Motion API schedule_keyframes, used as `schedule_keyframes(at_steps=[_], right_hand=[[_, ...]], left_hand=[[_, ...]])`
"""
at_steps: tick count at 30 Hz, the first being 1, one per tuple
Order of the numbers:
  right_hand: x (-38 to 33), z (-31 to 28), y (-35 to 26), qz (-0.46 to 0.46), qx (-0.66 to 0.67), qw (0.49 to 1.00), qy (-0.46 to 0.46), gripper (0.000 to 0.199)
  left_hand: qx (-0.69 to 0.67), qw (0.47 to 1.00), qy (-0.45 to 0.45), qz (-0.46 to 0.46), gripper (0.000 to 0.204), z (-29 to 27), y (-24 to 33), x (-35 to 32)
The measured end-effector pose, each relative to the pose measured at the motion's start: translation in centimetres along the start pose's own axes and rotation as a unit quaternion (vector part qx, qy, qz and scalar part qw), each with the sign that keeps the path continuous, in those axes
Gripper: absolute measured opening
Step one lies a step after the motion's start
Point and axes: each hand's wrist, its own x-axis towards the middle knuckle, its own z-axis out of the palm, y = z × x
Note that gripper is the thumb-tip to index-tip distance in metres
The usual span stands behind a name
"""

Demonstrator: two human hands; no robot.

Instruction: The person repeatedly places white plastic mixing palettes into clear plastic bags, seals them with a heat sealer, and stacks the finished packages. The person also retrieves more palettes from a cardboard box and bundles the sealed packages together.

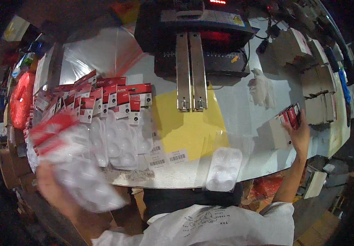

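Note:
At the left front, my left hand [49, 178], smeared by motion, holds a bagged white plastic paint palette [84, 184] with a red and white header card. Its fingers are mostly hidden by the pack. Far to the right, my right hand [299, 132] closes on a small bunch of red and black header cards [292, 116] at a pale box [274, 133]. Another white palette [223, 169] lies in a clear bag at the table's front edge, with no header card visible on it.
Carded palette packs [121, 141] crowd the left of the table. A black machine [197, 16] with two metal rails [191, 74] stands at the back centre, above a yellow sheet [171, 127]. Stacks of pale card [318, 82] line the right. A red bag [22, 100] hangs far left.

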Motion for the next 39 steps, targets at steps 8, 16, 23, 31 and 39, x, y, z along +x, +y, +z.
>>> schedule_keyframes(at_steps=[8, 16, 23, 31, 39], right_hand=[[0.0, 0.1, 1.9, 0.059, 0.035, 0.997, -0.019, 0.094], [0.0, -0.5, 1.0, 0.06, -0.011, 0.998, 0.027, 0.074], [-2.6, -0.8, -7.4, 0.106, 0.029, 0.993, 0.035, 0.05], [-2.9, 2.4, -17.3, -0.13, 0.25, 0.904, -0.322, 0.034], [-2.3, 3.6, -18.0, -0.162, 0.221, 0.877, -0.396, 0.028]], left_hand=[[0.277, 0.921, 0.151, 0.228, 0.037, 0.7, -0.5, 5.3], [0.016, 0.912, -0.395, 0.107, 0.026, 23.0, 0.4, -16.2], [-0.241, 0.871, -0.412, -0.116, 0.016, 20.7, 1.6, -14.0], [-0.211, 0.847, -0.464, -0.151, 0.016, 16.2, 3.2, -12.0], [-0.148, 0.896, -0.418, -0.026, 0.018, 16.3, 2.2, -11.8]])
